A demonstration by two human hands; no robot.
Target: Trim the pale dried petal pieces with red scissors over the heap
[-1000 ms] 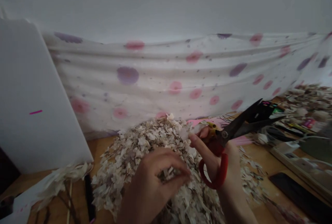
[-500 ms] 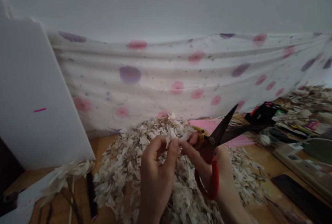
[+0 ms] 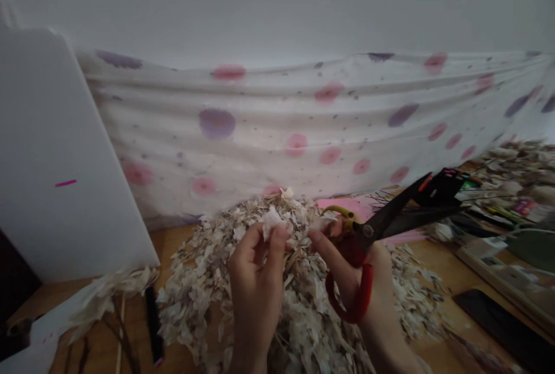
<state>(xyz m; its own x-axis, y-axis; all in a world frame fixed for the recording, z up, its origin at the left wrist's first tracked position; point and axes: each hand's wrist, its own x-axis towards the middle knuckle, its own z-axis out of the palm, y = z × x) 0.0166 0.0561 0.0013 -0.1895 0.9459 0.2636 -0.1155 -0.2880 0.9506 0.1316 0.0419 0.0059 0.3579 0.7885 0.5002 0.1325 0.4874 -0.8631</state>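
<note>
Between the thumb and fingers of my left hand (image 3: pixel 260 270) is pinched a thin whitish petal-like piece (image 3: pixel 272 219). My right hand (image 3: pixel 355 273) carries a pair of scissors (image 3: pixel 367 232) with red and yellow handles, the red loop hanging below the thumb and the dark blades parted and pointing right. Another pale thin piece (image 3: pixel 321 223) sticks out from the right fingertips. A gap separates the two hands. Both are held over a large heap of dry cream-coloured flakes (image 3: pixel 208 264).
A white board (image 3: pixel 73 154) stands at the left above dried flowers (image 3: pixel 108 293) and a black marker (image 3: pixel 153 325). Behind the heap hangs a flowered cloth (image 3: pixel 264 131). To the right lie a pink sheet (image 3: pixel 347 206), a black pen holder (image 3: pixel 442 186), a phone (image 3: pixel 503 322) and a tray (image 3: pixel 511 281).
My hands, fingertips together before, have drawn apart, the left going left and the right slightly right. The pale material is now in two separate pieces. The scissor blades have swung lower.
</note>
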